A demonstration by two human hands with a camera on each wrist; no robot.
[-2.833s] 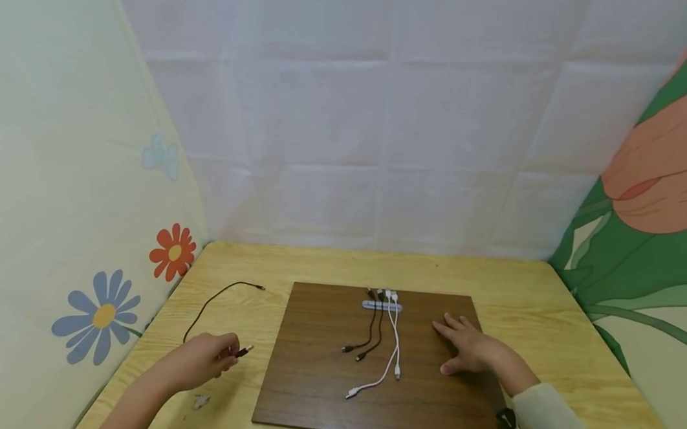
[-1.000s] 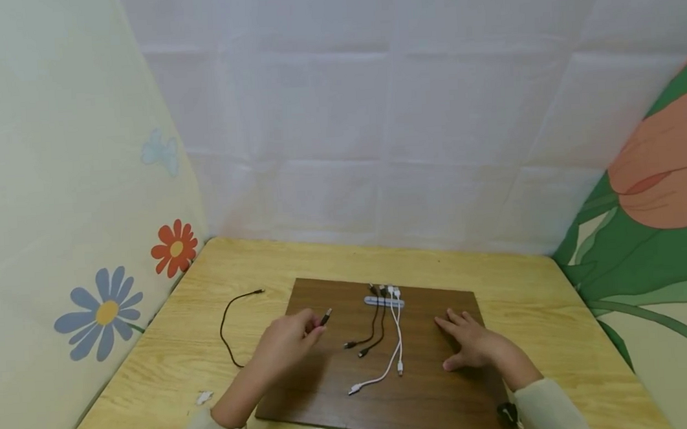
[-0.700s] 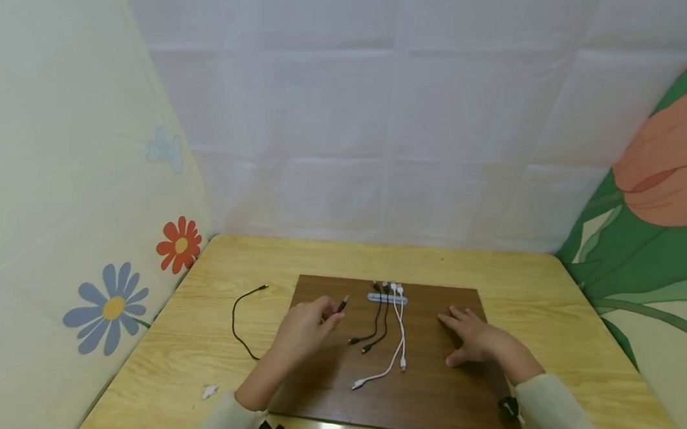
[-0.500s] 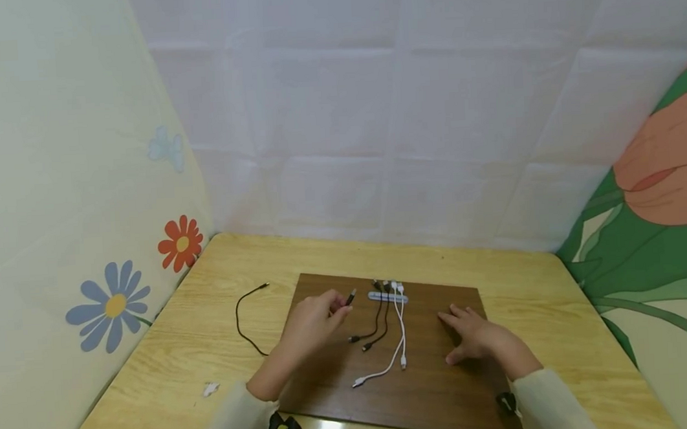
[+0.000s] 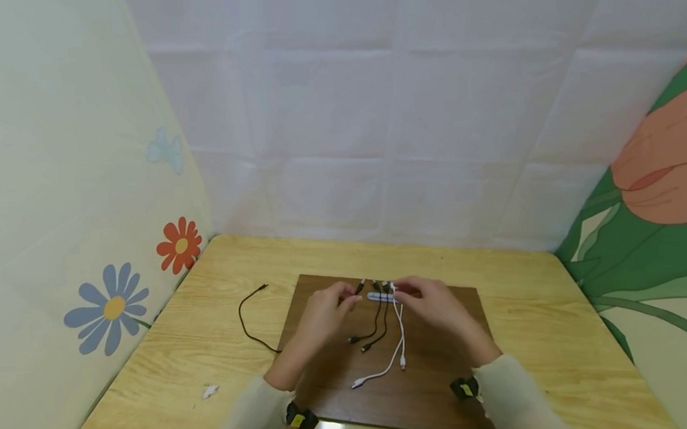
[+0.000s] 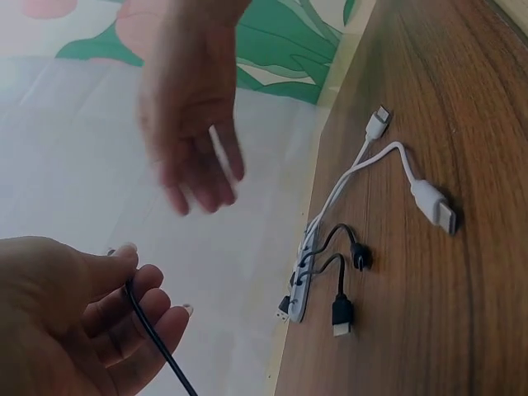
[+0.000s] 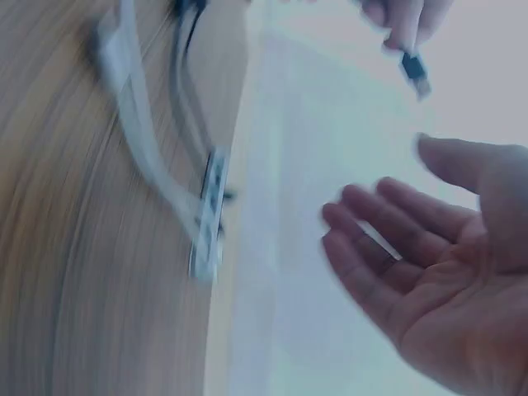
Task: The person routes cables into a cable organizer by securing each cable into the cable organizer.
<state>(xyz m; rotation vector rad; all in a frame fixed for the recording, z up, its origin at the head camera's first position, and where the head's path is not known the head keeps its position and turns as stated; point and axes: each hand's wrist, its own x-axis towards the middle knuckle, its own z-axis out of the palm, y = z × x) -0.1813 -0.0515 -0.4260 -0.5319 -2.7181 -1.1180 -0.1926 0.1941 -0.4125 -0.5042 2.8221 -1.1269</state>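
Observation:
My left hand [image 5: 325, 311] pinches a black USB cable [image 5: 247, 331] close to its plug [image 5: 360, 287], just left of a pale blue cable clip strip [image 5: 374, 297] on the brown board. The rest of that cable trails left onto the table. Two short black cables [image 5: 377, 323] and two white cables [image 5: 399, 341] sit in the strip, their ends lying on the board. My right hand [image 5: 432, 304] hovers at the strip's right end in the head view. In the right wrist view the right hand [image 7: 450, 264] has extended fingers and an empty palm.
The brown board [image 5: 439, 378] lies on a yellow wood-grain table [image 5: 535, 321]. A small white scrap [image 5: 209, 391] is on the table at left. A white sheet [image 5: 316, 144] stands behind, with flower-printed sheets at both sides.
My left hand has carried the black cable from the table at left over the board to the strip. The right hand has lifted off the board's right side and moved left towards the strip.

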